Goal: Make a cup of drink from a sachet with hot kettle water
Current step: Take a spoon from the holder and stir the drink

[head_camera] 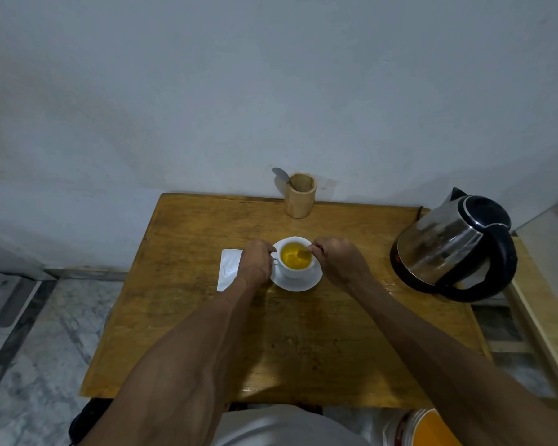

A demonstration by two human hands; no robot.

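Note:
A white cup (295, 272) filled with yellow drink (295, 256) stands on a white saucer (298, 283) in the middle of the wooden table (271, 333). My left hand (256, 261) is closed on the cup's handle at its left side. My right hand (337, 259) grips a spoon (304, 252) whose tip dips into the drink from the right. A white sachet (227, 268) lies flat on the table left of the cup, partly under my left hand. The steel and black kettle (455, 249) sits at the table's right edge.
A wooden holder (299, 196) with another spoon (281, 175) leaning in it stands at the table's back edge against the grey wall. An orange and white bucket (416, 428) is on the floor at the lower right. A wooden frame (541, 310) stands at the right.

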